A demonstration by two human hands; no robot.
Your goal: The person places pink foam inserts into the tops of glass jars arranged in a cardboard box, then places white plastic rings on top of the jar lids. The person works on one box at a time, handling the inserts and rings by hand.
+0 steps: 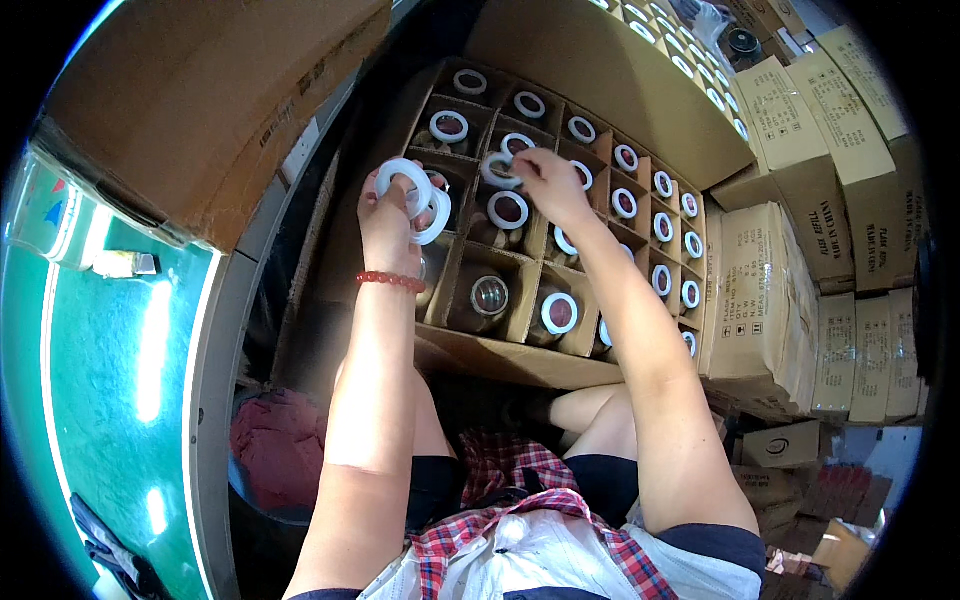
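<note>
My left hand [392, 222] is closed around a few white rings [432, 222] over the left side of an open cardboard carton [470, 352]. My right hand [552, 185] pinches another white ring [490, 174] at its edge, just above the bottle tops near the carton's middle. Round-mouthed glass bottles [470, 313] stand upright in the carton's divided cells. Most of their mouths carry a white ring, such as the ring [560, 313] near the front edge. One bottle mouth [490, 295] to its left is bare.
Behind the carton's raised flap [610, 80], more ringed bottles [690, 62] stand in rows. Stacked cardboard boxes [765, 310] line the right. On the left, a green table [110, 380] bears a large brown box [200, 110]. Red cloth [280, 450] lies below, beside my legs.
</note>
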